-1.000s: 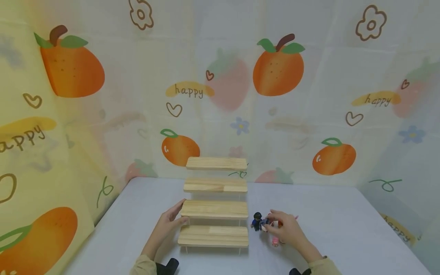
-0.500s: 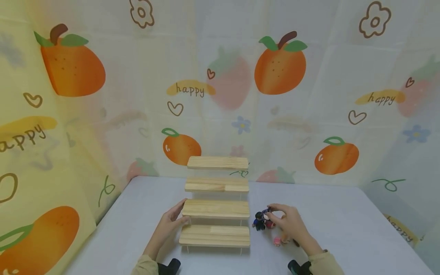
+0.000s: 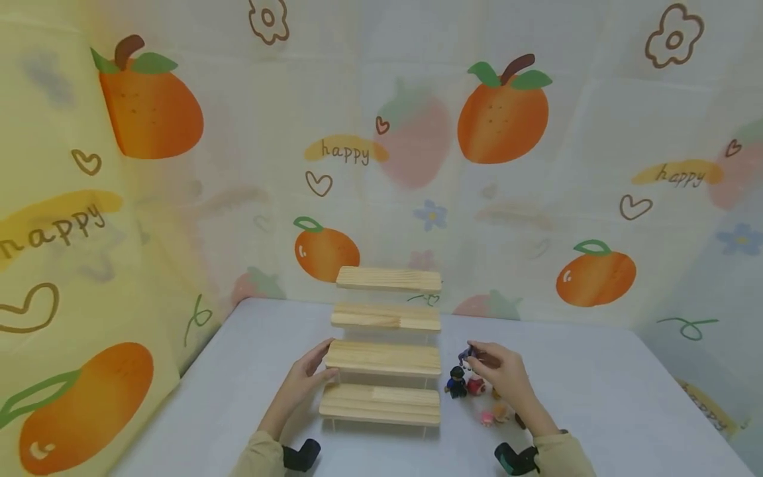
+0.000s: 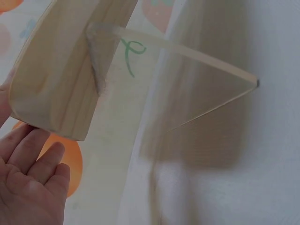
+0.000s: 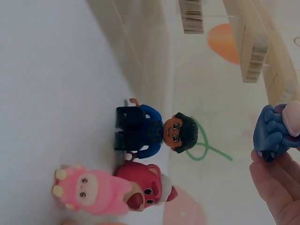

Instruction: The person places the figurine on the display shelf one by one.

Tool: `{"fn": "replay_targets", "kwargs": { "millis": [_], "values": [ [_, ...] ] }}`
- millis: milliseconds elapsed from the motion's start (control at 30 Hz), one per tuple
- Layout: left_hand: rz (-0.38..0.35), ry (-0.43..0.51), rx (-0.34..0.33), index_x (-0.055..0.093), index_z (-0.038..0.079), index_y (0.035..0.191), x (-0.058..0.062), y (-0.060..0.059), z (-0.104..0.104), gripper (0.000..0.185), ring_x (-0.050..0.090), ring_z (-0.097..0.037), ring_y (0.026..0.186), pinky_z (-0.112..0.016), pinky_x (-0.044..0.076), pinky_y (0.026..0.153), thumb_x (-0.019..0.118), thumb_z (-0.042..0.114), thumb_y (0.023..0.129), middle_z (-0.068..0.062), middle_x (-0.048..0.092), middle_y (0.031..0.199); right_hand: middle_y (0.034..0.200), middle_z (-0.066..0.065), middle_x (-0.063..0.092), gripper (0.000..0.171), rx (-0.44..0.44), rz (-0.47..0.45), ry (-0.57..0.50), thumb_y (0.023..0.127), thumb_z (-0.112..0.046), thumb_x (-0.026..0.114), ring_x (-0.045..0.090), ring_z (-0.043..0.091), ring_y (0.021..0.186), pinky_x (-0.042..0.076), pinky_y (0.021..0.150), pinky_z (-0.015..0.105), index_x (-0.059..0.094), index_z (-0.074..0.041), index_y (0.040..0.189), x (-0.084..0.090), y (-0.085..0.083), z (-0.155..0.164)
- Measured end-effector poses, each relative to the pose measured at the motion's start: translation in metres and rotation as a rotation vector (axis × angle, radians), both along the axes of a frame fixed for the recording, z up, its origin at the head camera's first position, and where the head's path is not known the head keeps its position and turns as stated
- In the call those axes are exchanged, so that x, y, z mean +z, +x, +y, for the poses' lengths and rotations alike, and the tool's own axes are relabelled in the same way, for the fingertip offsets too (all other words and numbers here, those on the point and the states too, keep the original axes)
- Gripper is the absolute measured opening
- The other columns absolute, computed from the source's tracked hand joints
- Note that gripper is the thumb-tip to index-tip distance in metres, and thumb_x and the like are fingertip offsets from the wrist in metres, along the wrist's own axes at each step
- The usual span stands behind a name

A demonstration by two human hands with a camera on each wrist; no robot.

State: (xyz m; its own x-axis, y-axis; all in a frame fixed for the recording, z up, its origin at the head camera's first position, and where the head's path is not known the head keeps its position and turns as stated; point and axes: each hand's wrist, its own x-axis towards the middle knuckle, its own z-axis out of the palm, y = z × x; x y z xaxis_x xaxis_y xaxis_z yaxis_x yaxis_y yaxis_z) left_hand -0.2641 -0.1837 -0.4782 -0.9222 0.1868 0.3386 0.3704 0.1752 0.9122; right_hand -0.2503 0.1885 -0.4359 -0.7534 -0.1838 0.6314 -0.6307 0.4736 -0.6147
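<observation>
A four-step display stand with wooden boards (image 3: pixel 384 358) and clear supports stands mid-table. My left hand (image 3: pixel 306 372) holds the left end of its second-lowest board, thumb at the front and fingers behind; in the left wrist view the fingers (image 4: pixel 35 164) lie at the board's end. To the right of the stand, my right hand (image 3: pixel 505 372) pinches a small blue figurine (image 5: pixel 271 133) with a pale pink part, raised off the table. Below it stand a dark-haired toy figure (image 5: pixel 140 131) in blue and black, a red bear figurine (image 5: pixel 140 180) and a pink figurine (image 5: pixel 96 190).
More small figurines, among them a tan one (image 3: pixel 500 413), sit partly under my right forearm. A white cloth covers the table (image 3: pixel 250 331). Behind it hangs a fruit-printed curtain (image 3: pixel 507 232), which also runs along both sides.
My right hand has lifted the blue figurine away from the group and moved it slightly up and back. The red bear shows more fully. The left hand keeps its hold; the head view has shifted slightly.
</observation>
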Motion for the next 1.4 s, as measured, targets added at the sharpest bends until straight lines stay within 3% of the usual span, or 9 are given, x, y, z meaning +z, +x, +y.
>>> {"fn": "replay_targets", "kwargs": {
  "millis": [133, 233, 367, 467, 567, 700, 833, 967, 1400],
  "values": [
    [-0.007, 0.001, -0.007, 0.038, -0.008, 0.131, 0.004, 0.003, 0.004, 0.059, 0.029, -0.034, 0.125, -0.041, 0.02, 0.103, 0.066, 0.003, 0.08, -0.022, 0.035, 0.135, 0.09, 0.02, 0.063, 0.028, 0.027, 0.039, -0.012, 0.073, 0.013, 0.066, 0.063, 0.024, 0.074, 0.054, 0.062, 0.024, 0.062, 0.012, 0.1, 0.001, -0.002, 0.0],
    [-0.01, -0.001, -0.023, 0.036, -0.012, 0.13, 0.014, 0.01, 0.009, 0.058, 0.027, -0.037, 0.125, -0.043, 0.019, 0.103, 0.064, 0.0, 0.08, -0.026, 0.033, 0.134, 0.092, 0.021, 0.063, 0.028, 0.045, 0.042, -0.04, 0.072, 0.015, 0.066, 0.062, 0.031, 0.076, 0.054, 0.063, 0.025, 0.061, 0.014, 0.1, 0.002, -0.004, 0.0],
    [-0.037, -0.024, -0.019, 0.035, -0.013, 0.13, 0.028, 0.02, 0.013, 0.059, 0.026, -0.038, 0.125, -0.043, 0.02, 0.104, 0.064, 0.002, 0.081, -0.027, 0.033, 0.134, 0.094, 0.02, 0.063, 0.029, 0.029, 0.013, -0.062, 0.074, 0.012, 0.066, 0.062, 0.03, 0.08, 0.053, 0.066, 0.023, 0.062, 0.011, 0.102, 0.005, -0.005, -0.001],
    [-0.06, -0.034, -0.004, 0.035, -0.011, 0.131, 0.031, 0.022, 0.014, 0.059, 0.026, -0.035, 0.126, -0.041, 0.02, 0.104, 0.064, 0.003, 0.081, -0.024, 0.033, 0.135, 0.095, 0.019, 0.063, 0.028, 0.023, 0.012, -0.06, 0.076, 0.008, 0.066, 0.062, 0.027, 0.082, 0.052, 0.068, 0.022, 0.063, 0.008, 0.103, 0.012, -0.005, -0.005],
    [-0.067, -0.026, -0.004, 0.035, -0.01, 0.131, 0.03, 0.021, 0.013, 0.06, 0.026, -0.035, 0.126, -0.04, 0.02, 0.104, 0.065, 0.004, 0.081, -0.023, 0.033, 0.136, 0.094, 0.022, 0.062, 0.027, 0.025, 0.037, -0.061, 0.075, 0.01, 0.065, 0.062, 0.03, 0.081, 0.053, 0.069, 0.024, 0.062, 0.011, 0.102, 0.026, -0.001, -0.011],
    [-0.067, -0.032, -0.005, 0.034, -0.01, 0.131, 0.029, 0.02, 0.013, 0.06, 0.025, -0.035, 0.126, -0.041, 0.02, 0.104, 0.064, 0.004, 0.082, -0.024, 0.032, 0.136, 0.095, 0.024, 0.061, 0.028, 0.007, -0.004, -0.069, 0.075, 0.013, 0.064, 0.06, 0.035, 0.083, 0.053, 0.071, 0.03, 0.06, 0.013, 0.103, 0.048, 0.007, -0.02],
    [-0.06, -0.014, 0.0, 0.034, -0.008, 0.133, 0.016, 0.012, 0.01, 0.061, 0.026, -0.033, 0.127, -0.041, 0.019, 0.104, 0.065, 0.005, 0.082, -0.021, 0.032, 0.137, 0.099, 0.024, 0.06, 0.028, 0.0, -0.078, -0.091, 0.078, 0.01, 0.063, 0.059, 0.036, 0.088, 0.052, 0.074, 0.031, 0.059, 0.013, 0.105, 0.061, 0.008, -0.028],
    [-0.056, 0.0, -0.012, 0.034, -0.004, 0.134, 0.004, 0.006, 0.007, 0.063, 0.025, -0.03, 0.128, -0.039, 0.018, 0.105, 0.065, 0.011, 0.082, -0.018, 0.031, 0.139, 0.098, 0.027, 0.06, 0.027, 0.016, -0.08, -0.139, 0.077, 0.012, 0.062, 0.059, 0.038, 0.087, 0.051, 0.073, 0.022, 0.059, 0.015, 0.103, 0.068, 0.004, -0.035],
    [-0.031, -0.041, -0.012, 0.033, -0.006, 0.134, 0.007, 0.005, 0.002, 0.064, 0.029, -0.032, 0.125, -0.043, 0.021, 0.103, 0.066, 0.01, 0.081, -0.02, 0.031, 0.138, 0.097, 0.033, 0.056, 0.025, 0.131, 0.014, -0.342, 0.075, 0.018, 0.06, 0.06, 0.027, 0.088, 0.051, 0.074, 0.024, 0.057, 0.019, 0.099, 0.073, -0.007, -0.071]
  ]
}}
